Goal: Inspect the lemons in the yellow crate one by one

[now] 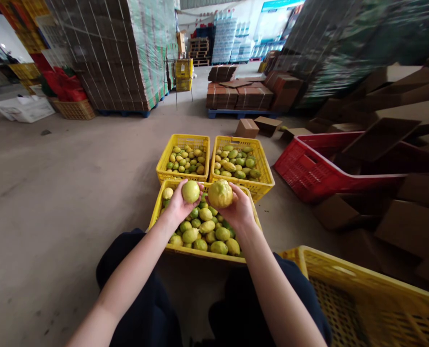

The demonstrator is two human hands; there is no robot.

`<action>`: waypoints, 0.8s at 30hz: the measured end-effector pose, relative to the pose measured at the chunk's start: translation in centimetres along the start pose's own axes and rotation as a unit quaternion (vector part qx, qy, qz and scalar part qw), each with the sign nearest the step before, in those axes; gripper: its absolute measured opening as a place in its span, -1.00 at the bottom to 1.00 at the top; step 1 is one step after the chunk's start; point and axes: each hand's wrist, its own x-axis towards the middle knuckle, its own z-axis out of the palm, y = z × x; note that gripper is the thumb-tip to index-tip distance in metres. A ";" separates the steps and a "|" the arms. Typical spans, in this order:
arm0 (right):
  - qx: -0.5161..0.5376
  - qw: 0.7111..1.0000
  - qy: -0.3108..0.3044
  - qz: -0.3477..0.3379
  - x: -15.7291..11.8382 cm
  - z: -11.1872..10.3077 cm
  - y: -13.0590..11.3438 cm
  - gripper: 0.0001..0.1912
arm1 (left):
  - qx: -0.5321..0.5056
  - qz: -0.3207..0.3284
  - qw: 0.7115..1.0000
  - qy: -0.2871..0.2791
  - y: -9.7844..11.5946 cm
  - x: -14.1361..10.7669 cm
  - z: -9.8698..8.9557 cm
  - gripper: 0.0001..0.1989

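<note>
Left grip (178, 205): curled around a smooth, rounded lemon (190, 192), fingertips showing along its inner side.
Right grip (241, 207): closed around a larger, knobbly lemon (220, 194); part of the fingers is hidden behind the fruit.
Held lemons: raised above the front yellow crate (207, 255), side by side, near each other but apart.
Front crate fruit: green and yellow lemons (207, 227), closely packed beneath both hands.
Back crates: the left yellow crate (183, 177) and the right yellow crate (266, 167) stand just beyond the front one on the floor (73, 193), both holding similar fruit.
Side crate: another yellow crate (347, 277) lies by the right knee, partly out of view.
Lemon step: seems to be inspection, with one fruit in each hand for comparing size and skin.
Next hand move: probably calls for choosing a place for each lemon, then lowering it gently before loosening the fingers, since a drop could bruise fruit.
</note>
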 end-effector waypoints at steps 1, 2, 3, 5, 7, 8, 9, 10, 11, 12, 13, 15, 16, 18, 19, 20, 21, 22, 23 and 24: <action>0.001 1.000 0.005 0.010 0.2 -0.1 0.0 -0.85 | 0.008 -0.001 1.000 -0.008 0.0 0.0 -0.1 -0.69; 0.000 1.000 0.010 0.020 0.3 -0.2 0.0 -0.84 | 0.014 -0.001 1.000 -0.014 -0.1 0.1 -0.2 -0.70; -0.001 1.000 0.013 0.026 0.4 -0.3 0.0 -0.84 | 0.018 0.001 1.000 -0.019 -0.1 0.0 -0.2 -0.72; -0.005 1.000 0.009 0.028 0.4 -0.3 0.0 -0.82 | 0.017 0.004 1.000 -0.026 -0.2 0.0 -0.2 -0.74; -0.009 1.000 0.005 0.019 0.2 -0.2 0.0 -0.83 | 0.002 -0.001 1.000 -0.026 -0.2 0.0 -0.1 -0.75; -0.012 1.000 0.004 0.013 0.1 -0.1 0.0 -0.85 | -0.009 -0.002 1.000 -0.021 -0.2 0.0 -0.1 -0.76; -0.016 1.000 0.005 0.008 0.0 0.0 0.0 -0.88 | -0.019 -0.001 1.000 -0.010 -0.2 0.1 0.0 -0.79; -0.020 1.000 0.009 0.004 -0.2 0.0 0.0 -0.91 | -0.025 0.004 1.000 0.006 -0.2 0.1 0.1 -0.84; -0.025 1.000 0.015 0.001 -0.3 0.1 0.0 -0.93 | -0.026 0.012 0.999 0.025 -0.2 0.2 0.1 -0.90; -0.029 0.999 0.022 -0.001 -0.4 0.2 -0.1 -0.95 | -0.025 0.022 0.998 0.044 -0.2 0.3 0.1 -0.93; -0.031 0.999 0.031 0.002 -0.4 0.2 -0.1 -0.94 | -0.023 0.028 0.998 0.059 -0.2 0.3 0.0 -0.92; -0.029 0.998 0.049 0.015 -0.5 0.3 -0.1 -0.88 | -0.030 0.028 0.997 0.066 -0.2 0.3 -0.1 -0.93; -0.024 0.998 0.055 0.024 -0.5 0.3 -0.2 -0.83 | -0.037 0.025 0.997 0.059 -0.2 0.3 -0.2 -0.95; -0.009 0.997 0.063 0.039 -0.4 0.4 -0.3 -0.76 | -0.050 0.022 0.998 0.042 -0.1 0.3 -0.5 -0.86; -0.004 0.997 0.064 0.045 -0.4 0.5 -0.3 -0.73 | -0.052 0.022 0.998 0.035 -0.1 0.3 -0.6 -0.81; -0.002 0.997 0.064 0.052 -0.3 0.5 -0.3 -0.70 | -0.053 0.023 0.998 0.032 0.0 0.3 -0.7 -0.78; -0.005 0.996 0.064 0.059 -0.3 0.5 -0.3 -0.68 | -0.052 0.023 0.998 0.029 0.0 0.4 -0.8 -0.76; -0.009 0.996 0.064 0.064 -0.3 0.5 -0.3 -0.67 | -0.054 0.024 0.998 0.025 0.0 0.5 -0.9 -0.76; -0.013 0.996 0.067 0.065 -0.2 0.5 -0.2 -0.67 | -0.056 0.024 0.998 0.019 0.0 0.5 -1.0 -0.77; -0.017 0.995 0.073 0.061 -0.2 0.5 -0.2 -0.69 | -0.059 0.024 0.998 0.013 0.0 0.6 -1.1 -0.78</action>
